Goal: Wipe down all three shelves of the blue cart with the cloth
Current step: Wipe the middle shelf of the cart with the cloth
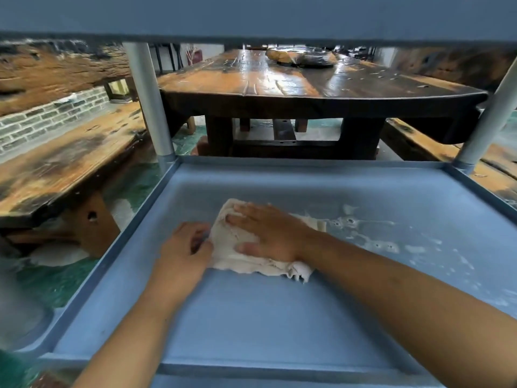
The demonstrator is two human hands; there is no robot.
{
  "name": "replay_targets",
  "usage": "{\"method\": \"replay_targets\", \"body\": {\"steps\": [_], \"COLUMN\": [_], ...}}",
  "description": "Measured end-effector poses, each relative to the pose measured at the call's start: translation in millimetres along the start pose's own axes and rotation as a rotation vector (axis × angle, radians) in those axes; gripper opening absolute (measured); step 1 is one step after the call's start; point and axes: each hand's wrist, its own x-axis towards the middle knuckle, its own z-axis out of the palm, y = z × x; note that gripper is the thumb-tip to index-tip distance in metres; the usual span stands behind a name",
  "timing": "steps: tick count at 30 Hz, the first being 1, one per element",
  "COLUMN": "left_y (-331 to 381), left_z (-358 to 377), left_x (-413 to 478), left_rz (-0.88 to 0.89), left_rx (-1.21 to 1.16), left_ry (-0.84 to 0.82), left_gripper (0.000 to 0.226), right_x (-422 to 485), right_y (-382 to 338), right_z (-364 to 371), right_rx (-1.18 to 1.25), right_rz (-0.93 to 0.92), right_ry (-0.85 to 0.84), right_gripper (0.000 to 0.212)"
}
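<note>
Right hand [268, 233] flat, fingers spread, pressing cloth [237, 247] mid-shelf; left hand [183, 249] pinching cloth's left edge. Shelf [251, 326] under another tier of the blue cart. Wet streaks [391, 242] toward right edge: keep palm flat, sweep overlapping passes there and into corners.

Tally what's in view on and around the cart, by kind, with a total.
Hands: 2, left hand and right hand
Cloths: 1, white cloth
Cart shelves: 2, shelf and upper shelf
Cart posts: 2
Wooden tables: 1, table
Total: 8
</note>
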Motion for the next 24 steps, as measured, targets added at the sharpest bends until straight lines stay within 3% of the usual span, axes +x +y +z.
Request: {"method": "replay_targets", "body": {"steps": [3,12,19,24], "left_y": [2,7,7,4], "left_z": [4,6,25,32], "left_x": [-1,-2,-5,-4], "left_rz": [0.125,0.233,0.294,0.304], "left_rx": [0.154,0.582,0.75,0.792], "left_ry": [-0.117,-0.338,-0.365,-0.364], "left_gripper": [0.023,0.076,0.077,0.075], "right_x": [14,-31,-130,-129], "right_y": [35,152,201,184], "right_z": [-2,-13,-27,-28], "right_rx": [0.001,-0.069,-0.019,-0.065], "right_rz": [0.156,0.613,1.1,1.036], "right_ry": [0.001,0.137,0.137,0.085], "right_gripper": [0.082,0.073,0.075,0.072]}}
